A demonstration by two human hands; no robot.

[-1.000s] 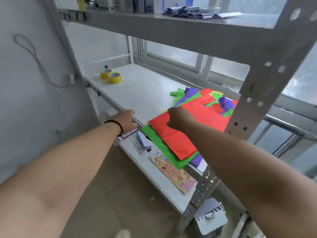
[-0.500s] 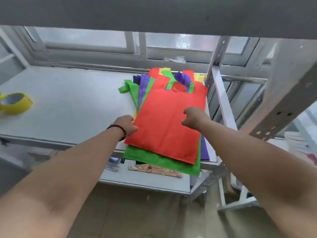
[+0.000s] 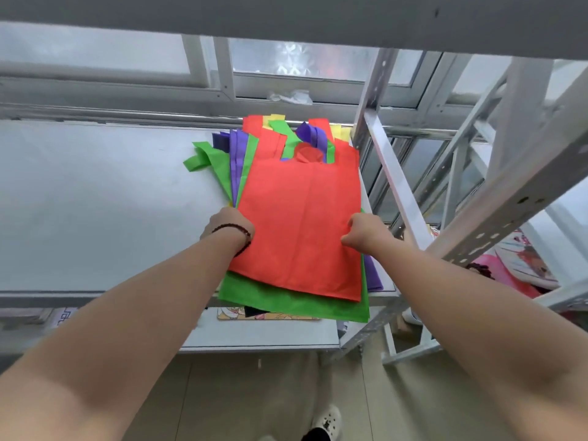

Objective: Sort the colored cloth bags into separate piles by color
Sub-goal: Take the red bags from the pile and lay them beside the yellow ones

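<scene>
A stack of coloured cloth bags lies at the right end of the grey shelf (image 3: 95, 202). A red bag (image 3: 302, 218) is on top. Under it show a green bag (image 3: 286, 302), purple bags (image 3: 238, 160) and yellow handles (image 3: 340, 132). My left hand (image 3: 229, 226), with a dark bead bracelet at the wrist, grips the red bag's left edge. My right hand (image 3: 366, 232) pinches the red bag's right edge. The fingertips of both hands are hidden by the cloth.
A perforated metal upright (image 3: 496, 214) and a slanted brace (image 3: 391, 173) stand right beside the stack. An upper shelf (image 3: 286, 17) hangs overhead. A lower shelf holds a patterned card (image 3: 232, 313). Windows run behind. Printed items (image 3: 525, 262) lie at the right.
My head has come lower and closer. My left hand moved from the shelf edge to the red bag's left side, and my right hand slid to its right edge. The tape rolls have left the view.
</scene>
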